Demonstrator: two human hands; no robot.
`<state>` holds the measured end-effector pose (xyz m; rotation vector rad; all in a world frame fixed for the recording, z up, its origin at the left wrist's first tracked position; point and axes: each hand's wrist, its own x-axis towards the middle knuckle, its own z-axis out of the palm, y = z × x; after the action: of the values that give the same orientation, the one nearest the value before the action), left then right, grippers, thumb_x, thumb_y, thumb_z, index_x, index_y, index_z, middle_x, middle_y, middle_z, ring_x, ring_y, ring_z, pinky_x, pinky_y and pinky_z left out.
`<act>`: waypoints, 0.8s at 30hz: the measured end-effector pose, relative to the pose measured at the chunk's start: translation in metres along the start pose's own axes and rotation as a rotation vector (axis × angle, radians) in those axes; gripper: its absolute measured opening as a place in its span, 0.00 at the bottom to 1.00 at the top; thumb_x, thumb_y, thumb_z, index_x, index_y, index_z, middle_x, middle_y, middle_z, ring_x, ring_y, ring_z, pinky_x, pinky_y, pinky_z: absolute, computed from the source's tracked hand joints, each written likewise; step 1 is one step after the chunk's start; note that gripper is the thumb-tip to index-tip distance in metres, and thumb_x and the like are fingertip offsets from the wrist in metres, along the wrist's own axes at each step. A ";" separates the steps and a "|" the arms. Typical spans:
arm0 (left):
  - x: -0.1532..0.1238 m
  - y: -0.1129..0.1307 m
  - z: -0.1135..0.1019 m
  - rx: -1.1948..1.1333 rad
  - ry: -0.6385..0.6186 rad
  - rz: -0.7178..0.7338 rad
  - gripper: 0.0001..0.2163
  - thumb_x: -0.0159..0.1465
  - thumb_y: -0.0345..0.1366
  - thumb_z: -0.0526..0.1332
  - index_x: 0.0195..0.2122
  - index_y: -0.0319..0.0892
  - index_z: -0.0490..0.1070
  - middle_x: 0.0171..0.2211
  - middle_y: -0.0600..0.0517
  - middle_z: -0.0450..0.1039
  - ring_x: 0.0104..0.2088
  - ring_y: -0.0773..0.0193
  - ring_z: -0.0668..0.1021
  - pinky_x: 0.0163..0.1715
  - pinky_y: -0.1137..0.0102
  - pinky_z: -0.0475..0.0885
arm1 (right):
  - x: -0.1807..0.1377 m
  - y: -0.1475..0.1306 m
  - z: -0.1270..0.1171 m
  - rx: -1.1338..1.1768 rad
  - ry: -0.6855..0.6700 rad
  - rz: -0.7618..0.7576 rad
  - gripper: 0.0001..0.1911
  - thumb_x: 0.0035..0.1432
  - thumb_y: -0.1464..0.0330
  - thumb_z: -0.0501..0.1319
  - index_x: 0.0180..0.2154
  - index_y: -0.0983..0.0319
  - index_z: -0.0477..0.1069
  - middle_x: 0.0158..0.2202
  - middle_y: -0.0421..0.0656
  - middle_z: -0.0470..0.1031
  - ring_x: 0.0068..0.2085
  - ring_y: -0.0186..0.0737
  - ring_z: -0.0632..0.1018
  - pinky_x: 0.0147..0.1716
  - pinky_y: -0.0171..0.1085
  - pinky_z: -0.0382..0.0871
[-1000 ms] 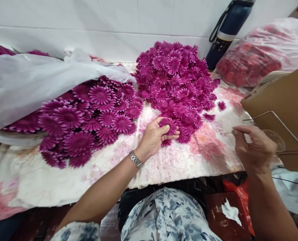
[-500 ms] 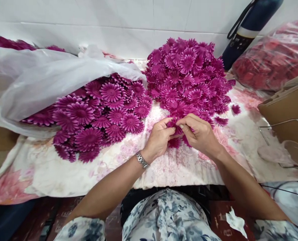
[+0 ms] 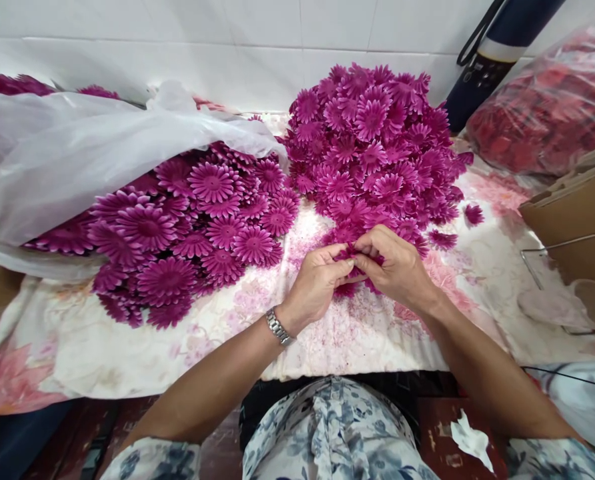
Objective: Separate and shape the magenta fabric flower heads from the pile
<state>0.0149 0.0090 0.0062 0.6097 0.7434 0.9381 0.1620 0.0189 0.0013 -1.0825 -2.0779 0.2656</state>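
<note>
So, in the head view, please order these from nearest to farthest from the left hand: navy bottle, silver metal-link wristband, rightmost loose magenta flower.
1. Silver metal-link wristband, just behind the left hand.
2. Rightmost loose magenta flower, off to the right.
3. Navy bottle, far back, right side.

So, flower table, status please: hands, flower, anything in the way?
Left hand pinching a purple flower. Right hand working at it too, exact grip hidden. Hands themselves block most of the view; flower heap just beyond.

Magenta flower [image 3: 350,253] — mostly hidden — pinched in left hand [image 3: 317,283].
</note>
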 end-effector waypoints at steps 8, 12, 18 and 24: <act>0.002 -0.006 0.000 0.007 0.071 0.017 0.05 0.50 0.31 0.65 0.27 0.36 0.72 0.24 0.55 0.70 0.27 0.70 0.74 0.35 0.67 0.76 | -0.006 0.001 0.006 -0.028 0.058 -0.051 0.07 0.59 0.76 0.52 0.34 0.62 0.67 0.28 0.42 0.69 0.30 0.34 0.71 0.28 0.34 0.67; 0.004 -0.004 -0.001 -0.041 0.114 0.013 0.03 0.50 0.28 0.65 0.23 0.35 0.70 0.20 0.58 0.65 0.22 0.74 0.71 0.36 0.65 0.77 | -0.005 0.002 0.005 -0.057 0.116 -0.079 0.08 0.59 0.76 0.52 0.35 0.62 0.68 0.28 0.43 0.71 0.31 0.35 0.73 0.29 0.34 0.69; 0.003 0.001 0.000 -0.006 0.125 0.016 0.01 0.53 0.26 0.61 0.27 0.34 0.71 0.25 0.51 0.72 0.27 0.67 0.76 0.38 0.61 0.77 | 0.000 0.020 -0.020 -0.390 0.331 0.027 0.09 0.60 0.72 0.54 0.39 0.59 0.71 0.33 0.45 0.74 0.37 0.40 0.74 0.37 0.41 0.69; 0.003 0.001 -0.001 -0.020 0.098 0.025 0.05 0.54 0.27 0.61 0.33 0.35 0.72 0.29 0.50 0.74 0.30 0.66 0.77 0.38 0.63 0.77 | 0.000 0.017 -0.018 -0.351 0.275 -0.051 0.06 0.57 0.65 0.60 0.37 0.59 0.70 0.32 0.44 0.72 0.37 0.42 0.72 0.37 0.42 0.66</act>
<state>0.0149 0.0126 0.0057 0.5601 0.8143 1.0025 0.1851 0.0267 0.0059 -1.1910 -1.9390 -0.2708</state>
